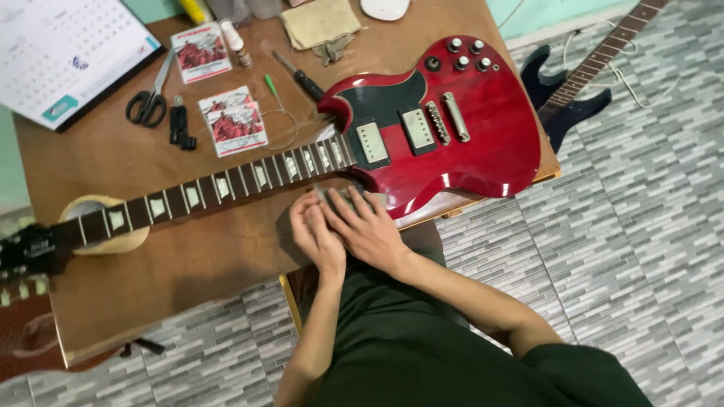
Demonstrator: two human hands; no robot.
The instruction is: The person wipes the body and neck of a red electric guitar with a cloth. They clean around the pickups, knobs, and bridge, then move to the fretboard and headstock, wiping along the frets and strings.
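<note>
A red electric guitar [467, 143] without strings lies across the brown table [181, 264], its neck [211, 188] running left onto a roll of tape [90, 207]. My left hand [315, 234] and my right hand [369, 230] rest together at the table's front edge, just below the neck joint. Both hold a small grey folded cloth [343, 194], mostly hidden under the fingers. The right hand overlaps the left.
Two string packets [232, 120], scissors [148, 102], a black clip tool [179, 124], a screwdriver [302, 78], a small bottle [235, 41], a folded cloth [320, 22] and a calendar [64, 53] lie on the table. A dark blue guitar [566, 98] lies on the tiled floor, right.
</note>
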